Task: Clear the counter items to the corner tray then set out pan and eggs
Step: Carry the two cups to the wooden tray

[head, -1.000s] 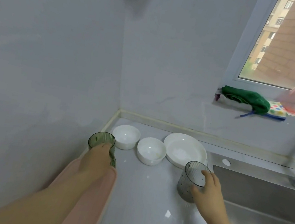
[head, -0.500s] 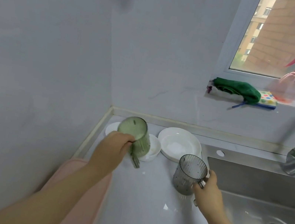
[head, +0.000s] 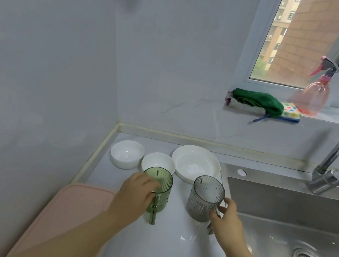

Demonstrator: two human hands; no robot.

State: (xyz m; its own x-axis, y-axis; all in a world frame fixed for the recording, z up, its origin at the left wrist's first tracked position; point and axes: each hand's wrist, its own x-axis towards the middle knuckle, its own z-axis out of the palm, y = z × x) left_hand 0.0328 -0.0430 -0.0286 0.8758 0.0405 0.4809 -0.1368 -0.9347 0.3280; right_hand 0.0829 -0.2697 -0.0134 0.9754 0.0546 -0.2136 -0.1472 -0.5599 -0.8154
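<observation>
A green ribbed plastic cup (head: 161, 191) stands upright on the white counter, and my left hand (head: 134, 196) grips its rim and near side. To its right stands a grey ribbed cup (head: 205, 199); my right hand (head: 227, 218) holds its handle. Behind the cups lie two small white bowls (head: 126, 153) (head: 157, 162) and a white plate (head: 195, 163) near the corner. A pink tray (head: 75, 204) lies flat along the left wall, under my left forearm.
A steel sink (head: 294, 236) with a drain fills the right side, with a tap (head: 335, 165) behind it. On the window sill sit a green cloth (head: 258, 100), a dotted sponge (head: 291, 110) and a pink spray bottle (head: 314, 92). Walls close off the left and back.
My left hand lifted the green cup off the pink tray, carried it right, and it now stands on the counter beside the grey cup. My right hand shifted to the grey cup's handle.
</observation>
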